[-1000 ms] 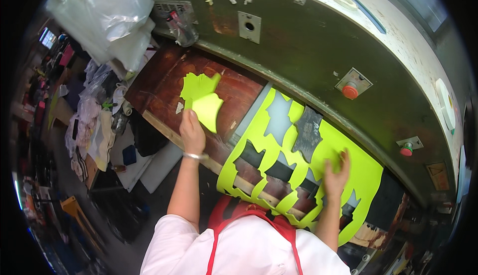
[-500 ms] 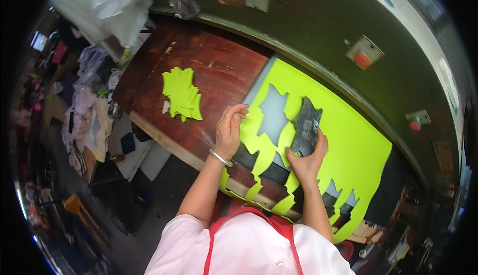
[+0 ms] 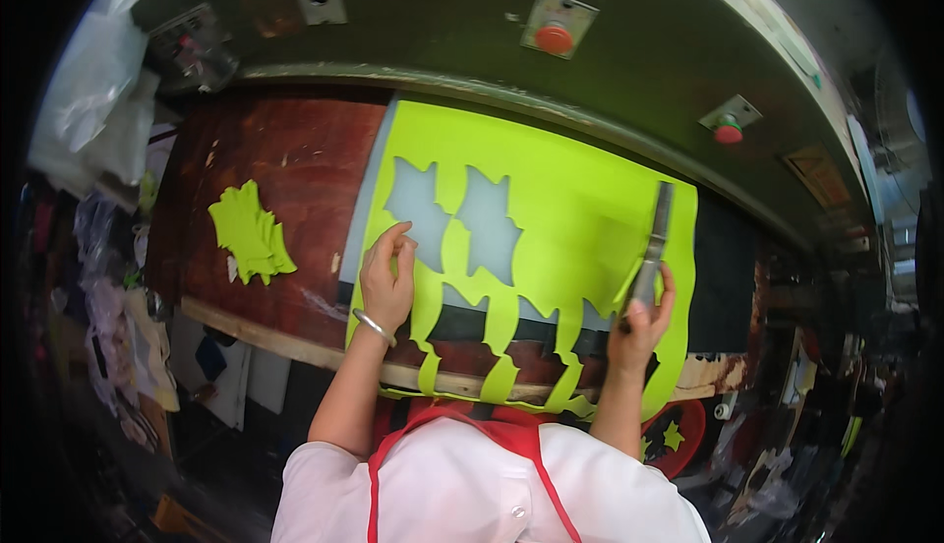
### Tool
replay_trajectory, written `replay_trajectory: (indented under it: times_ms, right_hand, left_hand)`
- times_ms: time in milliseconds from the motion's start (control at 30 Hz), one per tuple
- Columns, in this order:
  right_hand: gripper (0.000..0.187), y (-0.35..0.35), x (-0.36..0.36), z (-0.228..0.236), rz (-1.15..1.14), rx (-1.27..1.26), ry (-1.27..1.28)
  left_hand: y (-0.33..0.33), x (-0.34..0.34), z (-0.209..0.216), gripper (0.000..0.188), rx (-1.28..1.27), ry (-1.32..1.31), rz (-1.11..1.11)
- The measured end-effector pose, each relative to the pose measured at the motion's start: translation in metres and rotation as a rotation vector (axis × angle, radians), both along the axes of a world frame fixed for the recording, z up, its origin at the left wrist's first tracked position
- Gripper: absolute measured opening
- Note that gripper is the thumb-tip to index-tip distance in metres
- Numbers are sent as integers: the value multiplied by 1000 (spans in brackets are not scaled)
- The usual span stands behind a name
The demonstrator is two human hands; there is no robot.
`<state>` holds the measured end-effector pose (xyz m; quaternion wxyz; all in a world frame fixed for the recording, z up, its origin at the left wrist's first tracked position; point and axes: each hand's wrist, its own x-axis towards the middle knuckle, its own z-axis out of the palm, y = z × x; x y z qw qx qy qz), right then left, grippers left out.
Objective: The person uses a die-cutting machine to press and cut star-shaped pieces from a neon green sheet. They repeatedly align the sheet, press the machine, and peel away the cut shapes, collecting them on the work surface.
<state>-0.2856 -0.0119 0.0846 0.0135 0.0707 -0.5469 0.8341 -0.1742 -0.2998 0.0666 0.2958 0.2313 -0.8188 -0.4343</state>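
Note:
A bright yellow-green sheet (image 3: 580,179) lies over a grey board on the workbench. Two whole spiky-shaped holes (image 3: 489,228) show in its upper left, and several more are cut along its near side. My right hand (image 3: 644,322) grips a dark cutting die (image 3: 657,238), tilted up on its edge above the sheet's right part. A sliver of yellow-green material shows beside the die; whether it is in it I cannot tell. My left hand (image 3: 389,277), with a bangle on the wrist, hovers over the sheet's left edge, fingers loosely bent, apart and holding nothing.
A stack of cut yellow-green pieces (image 3: 251,233) lies on the reddish-brown bench top (image 3: 315,164) at left. Along the back runs a dark green machine beam (image 3: 423,22) with red push buttons (image 3: 554,37). A red bin (image 3: 683,440) with scraps stands at lower right.
My right hand has lifted the die off the sheet and carried it right, baring a second whole hole. My left hand stays empty. The view has turned and shifted rightward.

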Motion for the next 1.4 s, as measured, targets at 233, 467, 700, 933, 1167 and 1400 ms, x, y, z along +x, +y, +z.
replay_trajectory:
  times_ms: [233, 467, 700, 933, 1167, 1400]
  right_hand:
    - [83, -51, 27, 0, 141, -120, -107]
    - [82, -52, 23, 3, 289, -270, -253]
    - [83, -43, -33, 7, 134, 458, 7]
    - [98, -86, -40, -26, 51, 1184, 327]
    - [98, -52, -84, 3, -90, 964, 299]
    - [95, -47, -205, 59, -669, 1188, 425]
  left_hand:
    - [106, -46, 38, 57, -7, 113, -456]
    - [98, -42, 13, 37, -32, -25, -481]
    - [6, 15, -6, 39, 469, -64, 48]
    - [-24, 31, 2, 36, 899, 307, -121]
    - [-53, 48, 8, 33, 887, 213, 10]
    - [-65, 24, -12, 36, -50, -283, 364]
